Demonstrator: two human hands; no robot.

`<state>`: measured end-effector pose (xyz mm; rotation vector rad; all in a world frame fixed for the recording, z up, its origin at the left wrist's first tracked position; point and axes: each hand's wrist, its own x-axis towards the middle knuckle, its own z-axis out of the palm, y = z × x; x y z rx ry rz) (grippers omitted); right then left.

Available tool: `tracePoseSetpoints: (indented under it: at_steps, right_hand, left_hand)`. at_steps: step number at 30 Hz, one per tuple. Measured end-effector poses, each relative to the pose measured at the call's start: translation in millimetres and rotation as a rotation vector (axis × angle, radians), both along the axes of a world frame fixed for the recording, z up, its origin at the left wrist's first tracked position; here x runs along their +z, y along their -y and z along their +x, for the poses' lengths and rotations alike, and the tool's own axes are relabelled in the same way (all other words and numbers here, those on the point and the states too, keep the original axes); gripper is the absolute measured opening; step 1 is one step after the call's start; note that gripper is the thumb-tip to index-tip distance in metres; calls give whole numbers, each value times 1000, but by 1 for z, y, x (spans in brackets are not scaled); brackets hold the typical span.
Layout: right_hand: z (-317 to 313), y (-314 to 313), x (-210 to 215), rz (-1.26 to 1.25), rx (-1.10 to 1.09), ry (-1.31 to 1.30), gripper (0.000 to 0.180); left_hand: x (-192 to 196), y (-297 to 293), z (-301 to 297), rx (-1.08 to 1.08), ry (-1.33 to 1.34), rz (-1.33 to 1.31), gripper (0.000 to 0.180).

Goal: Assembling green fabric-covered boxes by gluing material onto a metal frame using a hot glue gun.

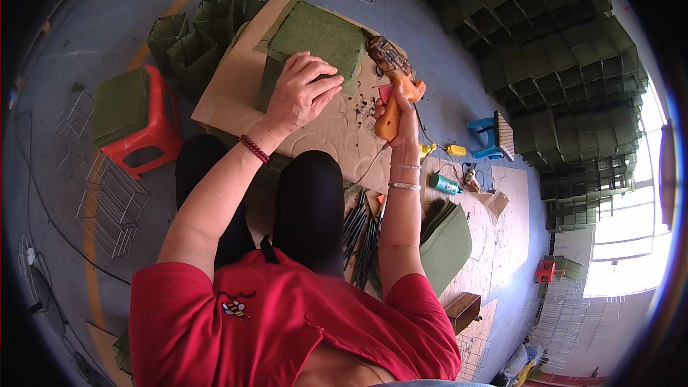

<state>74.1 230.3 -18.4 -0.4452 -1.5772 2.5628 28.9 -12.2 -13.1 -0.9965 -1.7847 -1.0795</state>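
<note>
My right hand [407, 123] is wrapped round the handle of an orange glue gun [388, 122]. Its front end is dark and crusted, and it points away from me toward the right edge of a green fabric box [315, 32]. My left hand [301, 93] lies at the near edge of that box, fingers bent and pressed together on the fabric; the thumb side is partly hidden. Beneath the box a brown cardboard sheet [226, 93] covers the work surface. Dark glue crumbs [367, 109] are scattered between my two hands.
Several open green boxes [193, 54] stand beyond the cardboard at the left. A red stool [154, 125] with a green pad is left of my knees. Black rods [358, 229], folded green fabric [446, 240] and a teal bottle [445, 184] lie at the right. Green boxes [534, 50] are stacked far right.
</note>
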Motion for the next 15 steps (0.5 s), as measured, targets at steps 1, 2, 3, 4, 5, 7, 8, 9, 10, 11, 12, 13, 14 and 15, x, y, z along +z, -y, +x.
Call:
tracePoseSetpoints:
  at_steps: [1,2,3,4,5,7,8,9,10,11,12,13,14,15]
  right_hand:
    - [4,0,0,-4,7,-6,30]
    - [9,1,0,-8,14,-11,31]
    - [13,-1,0,-7,13,-12,31]
    - [18,-2,0,1,21,-11,31]
    - [22,-3,0,9,29,-9,31]
    - [32,-3,2,23,37,20,31]
    - [37,-3,3,35,49,49,30]
    - [40,0,2,21,41,51,30]
    - [42,0,3,21,42,51,30]
    - [44,0,3,22,44,45,30]
    - [46,1,3,25,43,37,30]
    - [44,1,2,23,42,37,30]
    - [40,2,1,17,33,23,30]
    - [35,1,1,11,24,7,30]
  left_hand:
    - [0,0,0,1,0,0,15]
    - [-1,0,0,1,0,-1,15]
    - [-1,-1,-1,-3,-1,-1,15]
    - [-1,-1,-1,-4,-2,-1,15]
    - [-1,0,-1,-4,0,-1,14]
    - [-1,0,-1,-8,3,0,14]
    - [-1,0,-1,-6,3,2,14]
    - [0,1,-2,-2,3,3,14]
    - [0,1,-1,-2,3,2,14]
    - [0,0,-1,3,-2,-1,14]
    - [0,0,0,5,-8,-4,14]
    - [0,0,0,4,-9,-6,14]
    - [-1,0,0,1,-5,-2,14]
    - [0,0,0,-1,-3,2,15]
